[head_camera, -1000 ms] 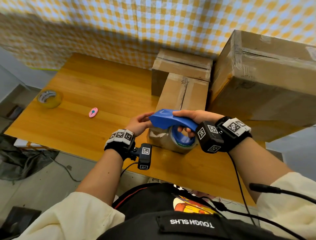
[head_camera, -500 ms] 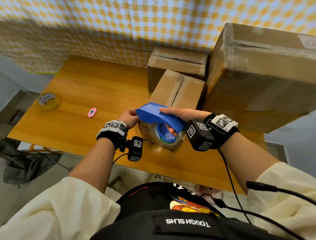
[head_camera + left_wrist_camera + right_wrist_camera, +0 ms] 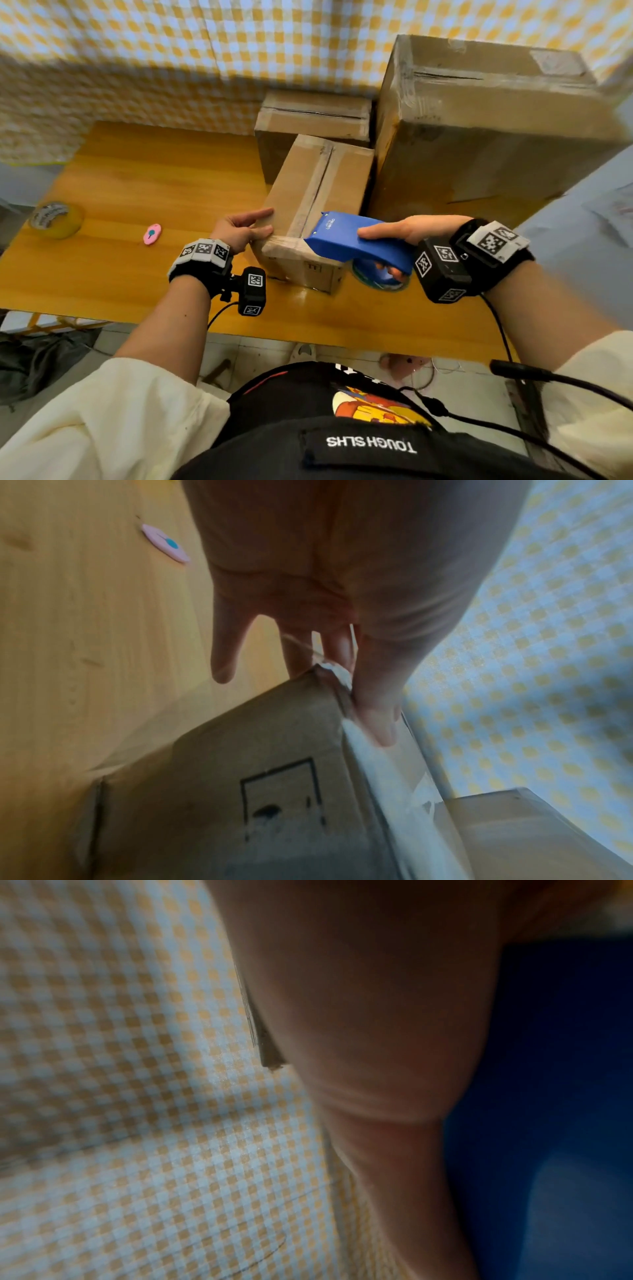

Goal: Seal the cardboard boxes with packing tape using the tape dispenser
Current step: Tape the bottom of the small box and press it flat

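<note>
A small cardboard box (image 3: 291, 192) lies lengthwise on the wooden table (image 3: 137, 178), with its top seam running away from me. My right hand (image 3: 407, 229) grips the handle of the blue tape dispenser (image 3: 346, 240). The dispenser's nose rests on the box's near top edge at the seam, and its tape roll (image 3: 373, 277) hangs in front of the box. My left hand (image 3: 245, 228) steadies the near left corner, thumb on the top edge and straight fingers along the side. The left wrist view shows that thumb (image 3: 377, 723) on the box (image 3: 240, 750). The right wrist view shows only my palm (image 3: 377, 1015) against the blue dispenser (image 3: 548, 1069).
A medium box (image 3: 315, 116) stands right behind the small one. A large box (image 3: 479, 137) fills the right side, close to it. A yellow tape roll (image 3: 56, 219) and a small pink cutter (image 3: 152, 234) lie on the left of the table. A checked cloth hangs behind.
The dispenser has risen from the box's front face onto its near top edge. My left hand has left the dispenser's nose and gone to the box's left corner.
</note>
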